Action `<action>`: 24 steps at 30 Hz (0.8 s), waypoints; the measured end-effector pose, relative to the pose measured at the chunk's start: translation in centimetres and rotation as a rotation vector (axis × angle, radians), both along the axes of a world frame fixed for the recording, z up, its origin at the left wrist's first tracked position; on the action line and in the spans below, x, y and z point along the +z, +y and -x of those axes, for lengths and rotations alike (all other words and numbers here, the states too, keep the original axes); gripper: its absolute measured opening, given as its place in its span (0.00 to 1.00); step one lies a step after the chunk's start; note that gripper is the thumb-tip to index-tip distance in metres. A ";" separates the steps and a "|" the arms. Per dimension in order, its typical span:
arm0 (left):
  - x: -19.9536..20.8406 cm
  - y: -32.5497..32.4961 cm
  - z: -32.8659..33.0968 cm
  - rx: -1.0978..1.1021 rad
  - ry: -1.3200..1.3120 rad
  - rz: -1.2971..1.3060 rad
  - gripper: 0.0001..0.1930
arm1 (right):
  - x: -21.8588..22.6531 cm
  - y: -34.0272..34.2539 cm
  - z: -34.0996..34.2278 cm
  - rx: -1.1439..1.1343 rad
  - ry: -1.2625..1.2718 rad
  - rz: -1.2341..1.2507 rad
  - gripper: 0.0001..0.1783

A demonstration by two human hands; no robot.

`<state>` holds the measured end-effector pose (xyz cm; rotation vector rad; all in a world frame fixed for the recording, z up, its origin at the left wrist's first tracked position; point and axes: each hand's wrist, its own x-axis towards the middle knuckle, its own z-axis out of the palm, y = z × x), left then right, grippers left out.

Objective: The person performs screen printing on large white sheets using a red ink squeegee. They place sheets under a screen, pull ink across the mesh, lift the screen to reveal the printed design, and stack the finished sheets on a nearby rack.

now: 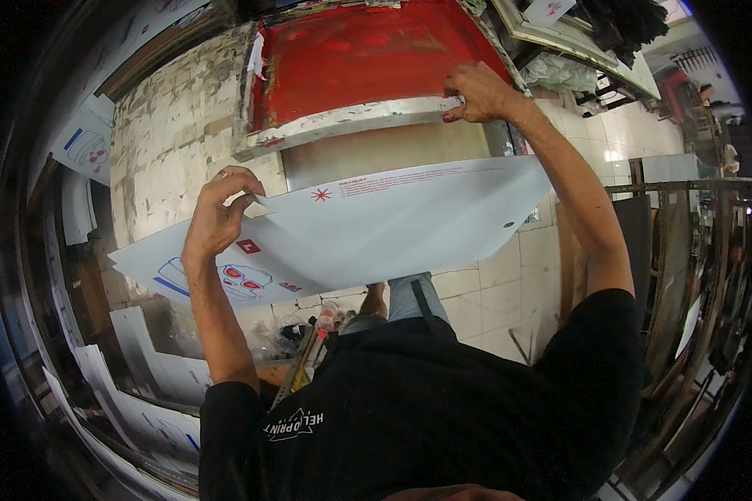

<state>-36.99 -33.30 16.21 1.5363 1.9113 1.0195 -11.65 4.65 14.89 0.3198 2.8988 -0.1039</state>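
Observation:
My left hand (219, 210) is closed in a pinch on the far edge of a large white printed sheet (418, 217). The sheet slopes across in front of my body, with blue and red drawings at its left and red print along its far edge. Beyond it lies a screen-printing frame (351, 123) with a whitish, ink-stained rim and mesh covered in red ink (368, 63). My right hand (485, 93) grips the near rim of that frame near its right corner, thumb below and fingers above. A pale board (393, 154) shows under the frame's near side.
Left of the frame is a table top (175, 134) patched with worn tape. Racks at the left hold more printed sheets (83, 150). A metal rack (685, 188) stands at the right. On the tiled floor, a bottle with a red cap (327, 317) is near my legs.

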 end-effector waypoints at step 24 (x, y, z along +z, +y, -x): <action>-2.3 -0.8 2.5 0.035 0.041 0.080 0.11 | 1.1 0.1 -15.0 -0.952 0.574 0.706 0.36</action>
